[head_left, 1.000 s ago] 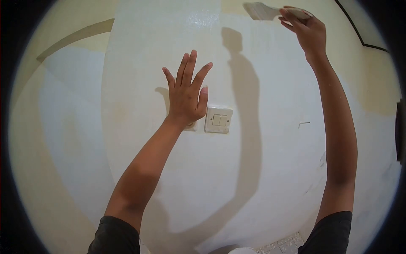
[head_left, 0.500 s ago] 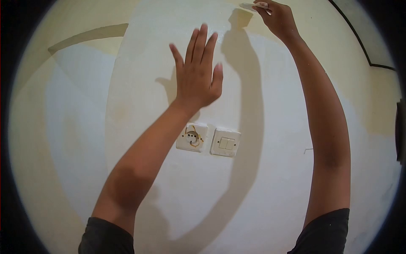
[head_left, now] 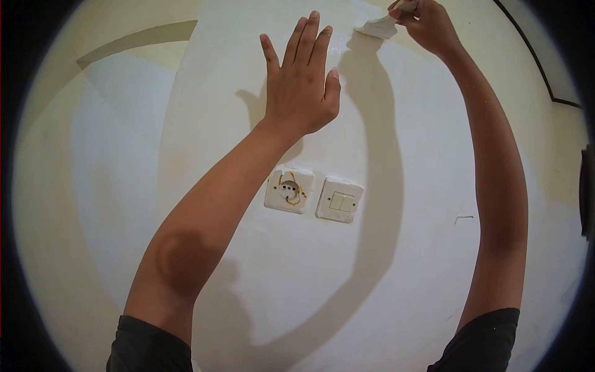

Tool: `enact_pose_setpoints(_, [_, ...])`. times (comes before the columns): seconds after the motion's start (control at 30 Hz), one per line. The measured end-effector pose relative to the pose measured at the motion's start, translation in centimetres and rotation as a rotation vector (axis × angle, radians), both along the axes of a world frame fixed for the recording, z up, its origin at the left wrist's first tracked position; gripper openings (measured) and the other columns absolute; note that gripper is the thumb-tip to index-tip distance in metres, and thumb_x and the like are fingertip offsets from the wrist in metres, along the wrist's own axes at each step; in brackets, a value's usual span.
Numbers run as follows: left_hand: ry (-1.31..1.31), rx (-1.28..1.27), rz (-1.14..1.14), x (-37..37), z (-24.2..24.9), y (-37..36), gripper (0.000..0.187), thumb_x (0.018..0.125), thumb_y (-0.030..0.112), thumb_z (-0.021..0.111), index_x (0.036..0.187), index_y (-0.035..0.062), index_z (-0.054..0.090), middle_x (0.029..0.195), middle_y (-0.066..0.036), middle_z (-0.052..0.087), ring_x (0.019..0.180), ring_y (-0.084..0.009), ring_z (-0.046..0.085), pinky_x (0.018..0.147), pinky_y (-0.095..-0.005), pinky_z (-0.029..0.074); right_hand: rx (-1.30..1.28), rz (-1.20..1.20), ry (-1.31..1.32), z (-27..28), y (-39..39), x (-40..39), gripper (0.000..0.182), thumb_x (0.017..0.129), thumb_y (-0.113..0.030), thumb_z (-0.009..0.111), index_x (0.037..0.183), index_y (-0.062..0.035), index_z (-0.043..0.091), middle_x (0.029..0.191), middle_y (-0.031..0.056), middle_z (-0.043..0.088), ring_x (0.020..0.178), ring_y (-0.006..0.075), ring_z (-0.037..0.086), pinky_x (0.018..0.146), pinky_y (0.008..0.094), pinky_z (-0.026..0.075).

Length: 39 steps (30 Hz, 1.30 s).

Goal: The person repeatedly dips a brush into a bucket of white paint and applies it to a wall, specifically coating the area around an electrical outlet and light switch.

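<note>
My left hand [head_left: 302, 80] is raised against the wall [head_left: 427, 155] with its fingers spread and nothing in it. At the top right, my right hand [head_left: 427, 22] grips a flat, white-smeared scraper [head_left: 379, 26]. The scraper's broad blade is tilted to the left, at the wall where white and pale yellow areas meet. Whether its edge touches the wall is hard to tell. Shadows of both arms fall on the wall.
Below my left hand are a wall socket [head_left: 289, 190] with yellow marks and a double light switch [head_left: 339, 200]. A small bent hook [head_left: 463, 217] sticks out near my right forearm. A dark cable line [head_left: 527, 46] runs at the upper right.
The scraper has turned so that its broad face shows, and it sits slightly lower. My left hand appears a little higher and further right. The whole view has shifted slightly.
</note>
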<state>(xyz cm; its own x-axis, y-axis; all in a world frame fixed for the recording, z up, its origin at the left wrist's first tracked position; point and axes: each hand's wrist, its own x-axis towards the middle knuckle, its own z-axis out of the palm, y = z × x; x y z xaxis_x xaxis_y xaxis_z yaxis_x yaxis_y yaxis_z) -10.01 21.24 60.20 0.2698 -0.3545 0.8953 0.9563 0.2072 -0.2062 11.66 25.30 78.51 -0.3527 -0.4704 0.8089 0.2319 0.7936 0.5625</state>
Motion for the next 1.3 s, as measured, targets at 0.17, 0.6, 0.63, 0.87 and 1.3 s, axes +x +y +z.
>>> enact_pose_setpoints(0.17, [-0.030, -0.002, -0.022, 0.3, -0.1, -0.5, 0.068, 0.094, 0.026, 0.053, 0.154, -0.0026, 0.040, 0.170, -0.018, 0.026, 0.159, -0.0316, 0.022, 0.123, -0.0734, -0.001, -0.332, 0.124, 0.054, 1.8, -0.4, 0.3, 0.011, 0.089, 0.010, 0.068, 0.091, -0.0014, 0.069, 0.092, 0.0098, 0.074, 0.084, 0.0185, 0.070, 0.080, 0.0348, 0.060])
enact_pose_setpoints(0.6, [-0.006, -0.126, -0.068, 2.7, -1.5, -3.9, 0.065, 0.095, 0.023, 0.054, 0.154, 0.0008, 0.039, 0.170, -0.017, 0.026, 0.160, -0.0318, 0.020, 0.124, -0.0718, 0.002, 0.015, 0.155, 0.381, 7.3, 2.0, -4.8, 0.005, 0.088, 0.004, 0.072, 0.087, -0.0015, 0.071, 0.087, 0.0110, 0.076, 0.079, 0.0176, 0.069, 0.071, 0.0340, 0.055])
enact_pose_setpoints(0.63, [-0.004, -0.127, -0.066, 2.9, -1.5, -4.3, 0.065, 0.095, 0.023, 0.054, 0.154, 0.0007, 0.040, 0.169, -0.017, 0.027, 0.160, -0.0320, 0.020, 0.124, -0.0718, 0.003, 0.033, 0.160, 0.397, 7.4, 1.9, -5.2, 0.005, 0.088, 0.003, 0.072, 0.087, -0.0013, 0.071, 0.086, 0.0115, 0.076, 0.079, 0.0181, 0.069, 0.071, 0.0339, 0.055])
enact_pose_setpoints(0.87, [-0.007, -0.151, -0.089, 3.4, -1.8, -5.8, 0.065, 0.093, 0.022, 0.055, 0.153, 0.0004, 0.041, 0.168, -0.018, 0.030, 0.158, -0.0327, 0.024, 0.125, -0.0701, 0.006, 0.101, 0.216, 0.438, 7.1, 0.7, -5.5, 0.005, 0.088, 0.003, 0.072, 0.087, -0.0014, 0.072, 0.084, 0.0112, 0.076, 0.077, 0.0202, 0.070, 0.071, 0.0345, 0.056])
enact_pose_setpoints(1.3, [0.204, -0.251, -0.142, 7.0, -2.6, -6.6, 0.064, 0.090, 0.020, 0.058, 0.150, 0.0022, 0.047, 0.169, -0.014, 0.029, 0.158, -0.0293, 0.024, 0.124, -0.0713, 0.012, -0.047, 0.063, 0.125, 3.0, 3.7, -3.1, 0.007, 0.098, -0.004, 0.068, 0.103, -0.0035, 0.073, 0.089, 0.0038, 0.077, 0.083, 0.0134, 0.071, 0.078, 0.0280, 0.056])
